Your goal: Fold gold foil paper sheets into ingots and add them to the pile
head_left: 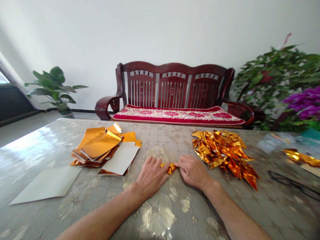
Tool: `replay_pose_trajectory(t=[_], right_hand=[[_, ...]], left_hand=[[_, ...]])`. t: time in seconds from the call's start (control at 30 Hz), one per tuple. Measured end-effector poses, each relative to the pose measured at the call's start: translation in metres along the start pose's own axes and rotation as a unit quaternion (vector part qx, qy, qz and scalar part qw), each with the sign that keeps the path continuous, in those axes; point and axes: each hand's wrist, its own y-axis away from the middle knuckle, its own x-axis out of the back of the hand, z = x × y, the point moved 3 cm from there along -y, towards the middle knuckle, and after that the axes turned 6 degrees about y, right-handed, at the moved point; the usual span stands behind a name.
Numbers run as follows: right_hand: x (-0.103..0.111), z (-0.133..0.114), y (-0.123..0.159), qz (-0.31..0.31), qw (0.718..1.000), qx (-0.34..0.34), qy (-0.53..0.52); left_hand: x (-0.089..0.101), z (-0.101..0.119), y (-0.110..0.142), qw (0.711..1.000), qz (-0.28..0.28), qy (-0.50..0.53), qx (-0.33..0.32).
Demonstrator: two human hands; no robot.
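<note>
The right hand's [192, 171] fingers pinch a small folded orange-gold foil piece [171, 168] mid-surface [160, 213]; the left hand [152, 173] touches it, grip unclear. Shiny folded foil pieces [222, 150], apparently done, lie right, toward the far edge; flat orange foil sheets [100, 145] await left.

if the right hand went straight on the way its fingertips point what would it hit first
Most likely the small gold foil piece, right at the tips of the right hand; the left hand lies just beyond, though exact depth is unclear.
</note>
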Motion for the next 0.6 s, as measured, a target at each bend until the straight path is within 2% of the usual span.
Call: replay_pose_trajectory(t=[0.17, 0.4, 0.6], right_hand=[[0.004, -0.006, -0.004, -0.004, 0.999, -0.035, 0.025], [-0.007, -0.015, -0.011, 0.029, 0.985, -0.143, 0.095], [-0.012, -0.015, -0.013, 0.000, 0.978, -0.164, 0.132]], left_hand=[[-0.001, 0.002, 0.000, 1.000, -0.001, -0.022, -0.009], [-0.003, 0.005, 0.004, 1.000, 0.006, -0.027, -0.007], [-0.001, 0.007, 0.012, 1.000, -0.011, -0.028, -0.008]])
